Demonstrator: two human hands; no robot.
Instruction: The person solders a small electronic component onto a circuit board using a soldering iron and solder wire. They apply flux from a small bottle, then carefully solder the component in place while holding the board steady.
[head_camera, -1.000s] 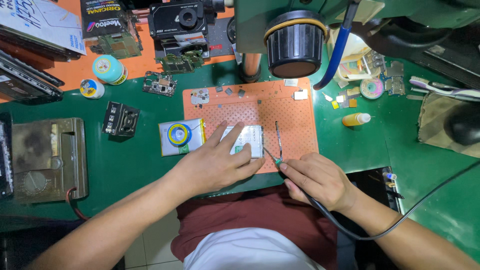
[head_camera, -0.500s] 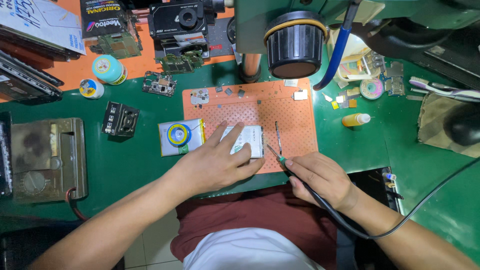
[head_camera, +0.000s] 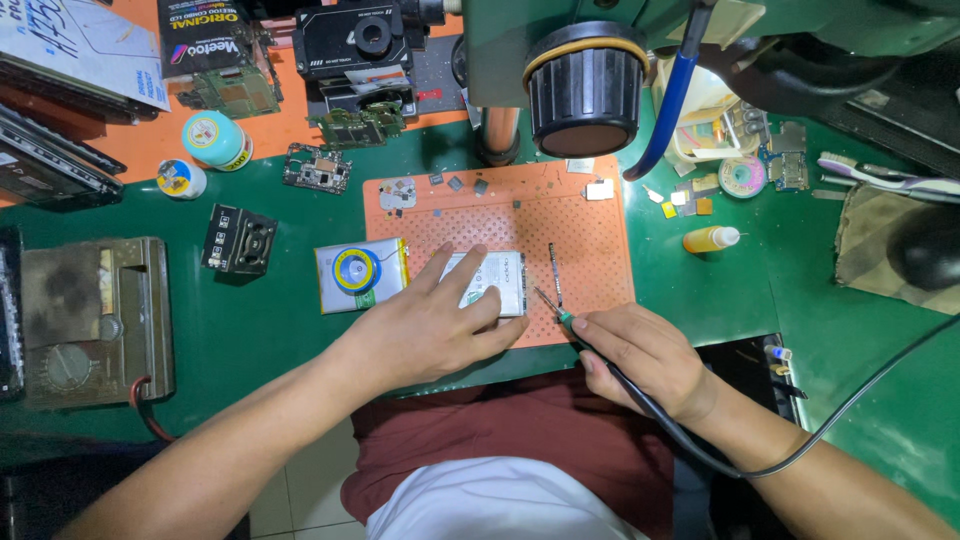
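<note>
my left hand (head_camera: 425, 325) lies flat on the white phone battery (head_camera: 487, 283), fingers spread wide, pressing rather than gripping, so that grip is open. the battery sits on the near left part of the orange perforated mat (head_camera: 590, 240), just right of a second flat pack with a blue-and-yellow solder reel (head_camera: 356, 270) on it. i judge the battery light, thin and smooth, a soft cell that dents or punctures easily, so it is best steadied by palm pressure on its face or taken by its long edges. further right, my right hand (head_camera: 640, 355) has its grip closed on the soldering iron (head_camera: 562, 318), held like a pen, tip just right of the battery's corner and near a thin metal strip (head_camera: 553, 272).
</note>
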